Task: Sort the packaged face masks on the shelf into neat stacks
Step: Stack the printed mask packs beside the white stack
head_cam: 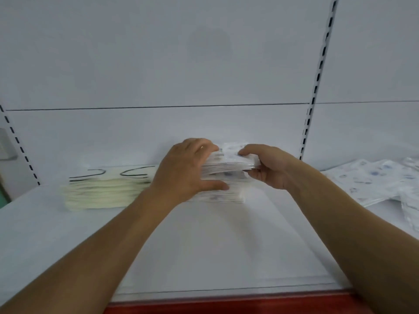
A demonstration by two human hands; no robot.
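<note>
On white shelf, red lip: mask stack

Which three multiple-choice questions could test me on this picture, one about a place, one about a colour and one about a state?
1. Where is the cream stack? A. left of the white stack B. right of it C. on it
2. Which colour has the shelf edge? A. blue B. red C. green
3. What is the white stack's state? A. untouched B. held by one hand C. held by both hands
Answers: A, it lies left of the left hand; B, a red strip runs along the front; C, the right hand grips it too.
</note>
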